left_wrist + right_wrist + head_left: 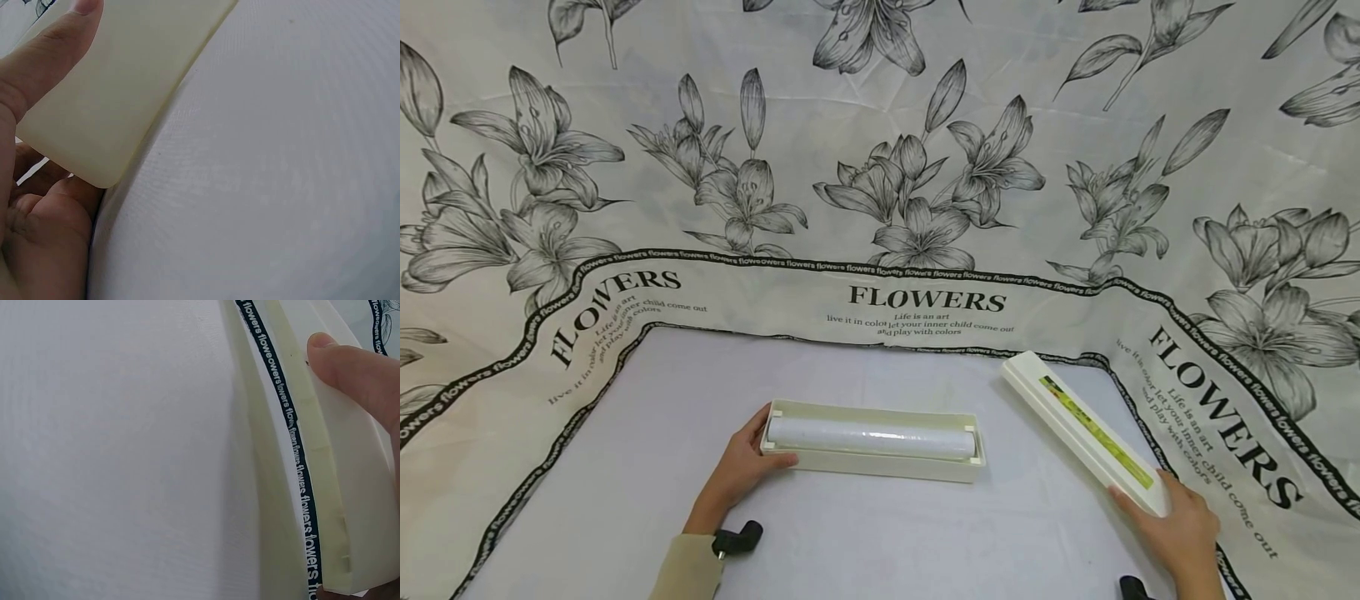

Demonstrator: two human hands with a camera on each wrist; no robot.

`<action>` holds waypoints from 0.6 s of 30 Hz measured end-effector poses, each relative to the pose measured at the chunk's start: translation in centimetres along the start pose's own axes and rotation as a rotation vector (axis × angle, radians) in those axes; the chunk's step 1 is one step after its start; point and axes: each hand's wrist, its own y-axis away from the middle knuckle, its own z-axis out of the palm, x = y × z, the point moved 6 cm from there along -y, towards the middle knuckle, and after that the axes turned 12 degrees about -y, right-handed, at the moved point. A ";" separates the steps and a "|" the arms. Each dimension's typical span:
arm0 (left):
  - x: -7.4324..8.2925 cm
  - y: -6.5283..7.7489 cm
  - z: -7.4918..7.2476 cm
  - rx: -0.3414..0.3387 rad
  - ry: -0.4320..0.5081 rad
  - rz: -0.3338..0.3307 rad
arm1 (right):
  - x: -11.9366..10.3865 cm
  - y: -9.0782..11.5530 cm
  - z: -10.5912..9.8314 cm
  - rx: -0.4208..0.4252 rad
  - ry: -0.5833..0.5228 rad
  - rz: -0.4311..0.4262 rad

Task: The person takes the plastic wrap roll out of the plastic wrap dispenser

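Observation:
An off-white cling film dispenser box (887,467) sits without its cover on the white cloth, with a shiny roll of cling film (872,437) lying inside it. My left hand (747,462) grips the box's left end, thumb along the front wall and fingers round behind; the left wrist view shows the thumb (56,56) across its side. Off to the right, my right hand (1180,525) holds the long white lid (1075,425) by its near end. A yellow-green label runs along the lid's top. In the right wrist view the thumb (350,369) presses on the lid's side.
The white cloth surface (865,542) is bordered by a printed floral cloth (910,167) with black bands and "FLOWERS" lettering, rising at the back and sides. The lid's near part overlaps the right border. Black wrist mounts (739,537) show near both wrists.

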 end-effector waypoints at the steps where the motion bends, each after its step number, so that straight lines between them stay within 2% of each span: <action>1: 0.0 0.0 0.0 -0.002 0.000 0.002 | 0.0 0.0 0.0 0.003 0.000 -0.004; 9: 0.0 0.0 0.0 -0.001 0.010 0.009 | 0.2 -0.3 0.0 0.014 0.019 0.012; 18: -0.1 0.0 0.1 -0.003 0.001 0.010 | -0.1 0.0 0.0 0.048 0.027 -0.018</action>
